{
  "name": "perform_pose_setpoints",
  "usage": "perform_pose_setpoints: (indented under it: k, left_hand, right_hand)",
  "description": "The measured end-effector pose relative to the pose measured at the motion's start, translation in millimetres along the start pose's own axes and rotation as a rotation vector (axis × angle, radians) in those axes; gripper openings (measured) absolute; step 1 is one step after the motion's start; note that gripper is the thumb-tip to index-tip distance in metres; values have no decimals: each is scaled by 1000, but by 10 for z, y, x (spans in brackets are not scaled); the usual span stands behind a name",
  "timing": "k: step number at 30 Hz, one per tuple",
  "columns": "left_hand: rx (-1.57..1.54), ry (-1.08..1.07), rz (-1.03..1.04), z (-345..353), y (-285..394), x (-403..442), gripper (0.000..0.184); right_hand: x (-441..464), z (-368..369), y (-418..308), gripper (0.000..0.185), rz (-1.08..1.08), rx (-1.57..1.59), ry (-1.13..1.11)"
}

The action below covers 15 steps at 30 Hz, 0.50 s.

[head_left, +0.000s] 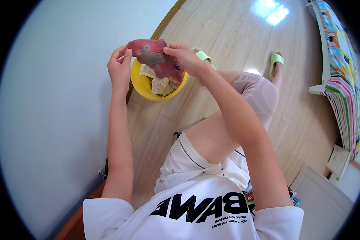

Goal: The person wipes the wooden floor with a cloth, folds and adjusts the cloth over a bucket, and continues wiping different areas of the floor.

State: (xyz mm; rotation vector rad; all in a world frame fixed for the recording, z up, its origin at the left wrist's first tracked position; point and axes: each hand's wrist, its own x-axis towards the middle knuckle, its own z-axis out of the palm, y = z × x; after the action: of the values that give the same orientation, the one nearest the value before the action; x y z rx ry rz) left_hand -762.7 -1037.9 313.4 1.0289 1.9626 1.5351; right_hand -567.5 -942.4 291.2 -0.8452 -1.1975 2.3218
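A torn dark red sheet [148, 54] with grey patches and a pale flower-like print is stretched between my two hands; its exact kind is unclear. My left hand [121, 63] pinches its left upper edge between thumb and fingers. On the other side, my right hand [182, 57] grips the right edge, thumb on top. Directly below is a yellow round bin [142, 89], and the sheet's lower end hangs over its opening. Inside lie a crumpled whitish paper piece [161, 86] and a pale printed packet [147, 71], partly hidden by the sheet.
A pale wall [60, 100] rises close on my left. Light wood floor [228, 32] spreads ahead. My legs, with a knee sleeve [256, 94] and green slippers [277, 60], are to the right. A bed with a colourful cover [338, 48] stands at far right.
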Motion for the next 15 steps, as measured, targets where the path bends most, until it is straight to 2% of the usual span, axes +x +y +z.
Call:
perform_pose_setpoints:
  k: [2,8,11,14,15]
  left_hand:
    - [86,131,73,68,45,-100,27]
    - [38,1,101,298,-5,-441,21]
    - [401,44,506,425,54,-536,17]
    - [383,-4,506,467,-32,-529,11]
    - [348,47,469,458,-41,-528,8]
  right_hand:
    - [-28,14,-19,25,-11,35,35]
    - [39,-55,22,26,-57,177,26]
    - [45,-81,23,26,-64,197,3]
    - [26,-76,17,26,-64,213,-5]
    - [7,-70,10,26,-66,217,6]
